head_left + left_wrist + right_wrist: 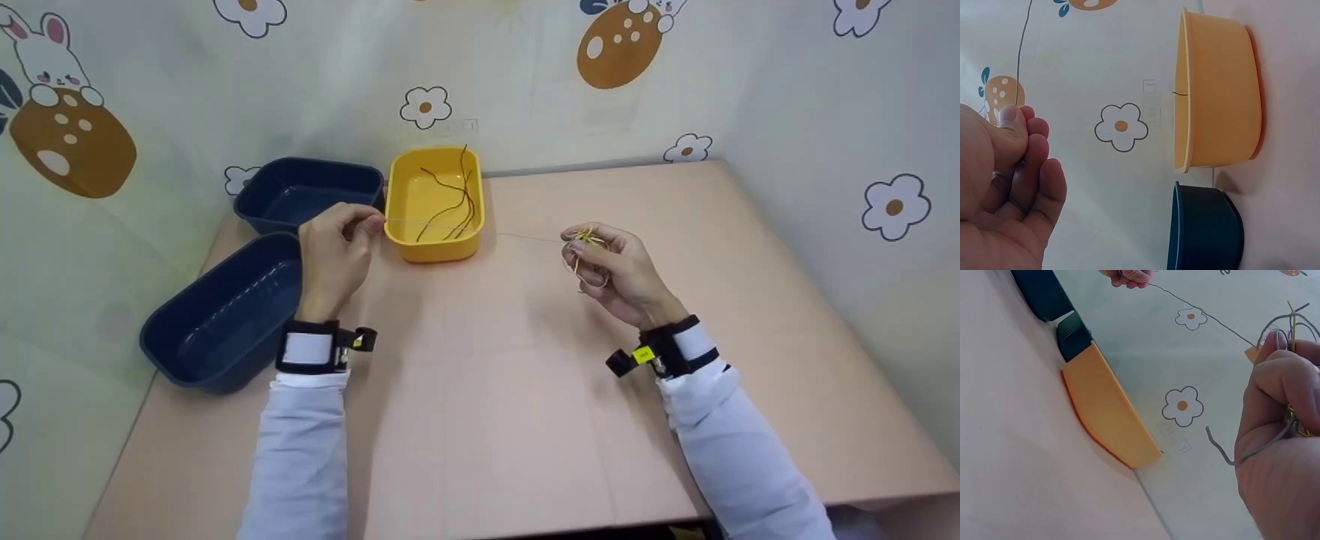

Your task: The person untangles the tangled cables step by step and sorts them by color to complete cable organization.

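Observation:
My left hand (335,251) is raised near the yellow tub's left side, pinching one end of a thin grey string (1020,53) between thumb and forefinger. The string stretches almost straight across to my right hand (628,274), passing in front of the yellow tub in the head view. Held in the right hand's curled fingers is a tangled bunch of yellow and grey strings (589,238). Loops and loose ends stick out around those fingers, and one grey end (1219,449) hangs free below the thumb. The bunch's middle is hidden in the fist.
A yellow tub (439,253) stands at the back with several dark brown strings (469,201) inside, one poking over its rim. To its left sit two dark blue tubs, a rear one (259,214) and a nearer one (217,367). Patterned cloth walls (540,112) surround the table (480,420).

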Tool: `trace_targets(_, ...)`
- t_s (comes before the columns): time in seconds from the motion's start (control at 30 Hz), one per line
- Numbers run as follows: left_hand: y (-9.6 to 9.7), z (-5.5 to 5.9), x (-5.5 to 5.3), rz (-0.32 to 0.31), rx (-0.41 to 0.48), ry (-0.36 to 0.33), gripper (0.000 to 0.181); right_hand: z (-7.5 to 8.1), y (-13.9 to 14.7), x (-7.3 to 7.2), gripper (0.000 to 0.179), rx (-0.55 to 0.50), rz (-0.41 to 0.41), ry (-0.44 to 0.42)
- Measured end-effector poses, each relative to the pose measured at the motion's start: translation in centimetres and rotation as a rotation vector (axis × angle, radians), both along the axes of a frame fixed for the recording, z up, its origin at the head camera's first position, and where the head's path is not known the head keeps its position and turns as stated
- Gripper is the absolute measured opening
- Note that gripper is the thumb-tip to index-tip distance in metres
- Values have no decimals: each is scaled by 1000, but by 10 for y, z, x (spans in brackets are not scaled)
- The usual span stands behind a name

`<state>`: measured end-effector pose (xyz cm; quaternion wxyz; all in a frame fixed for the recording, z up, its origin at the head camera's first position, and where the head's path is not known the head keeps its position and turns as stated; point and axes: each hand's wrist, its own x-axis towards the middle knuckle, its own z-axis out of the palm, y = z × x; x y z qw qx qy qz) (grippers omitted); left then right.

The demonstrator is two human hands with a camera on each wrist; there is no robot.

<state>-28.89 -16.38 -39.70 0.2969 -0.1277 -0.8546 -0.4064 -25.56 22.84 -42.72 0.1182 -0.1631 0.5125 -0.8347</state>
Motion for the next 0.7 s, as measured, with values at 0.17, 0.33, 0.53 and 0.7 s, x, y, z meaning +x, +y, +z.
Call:
trace_targets(0.17, -2, -1, 0, -70, -66, -119, 17, 1, 0, 0, 14, 26, -33, 26)
trace_targets(0.33, -1, -4, -1, -163, -176, -249, 19, 0, 1, 1, 14, 38, -37, 66)
trace_targets(0.53, 32, 3, 9, -242, -238, -268, 18, 0, -3, 3, 17, 81, -54, 153)
trace_targets(0.7, 84, 7, 30, -472, -171, -240, 23, 1, -10, 7, 22, 115, -32, 192)
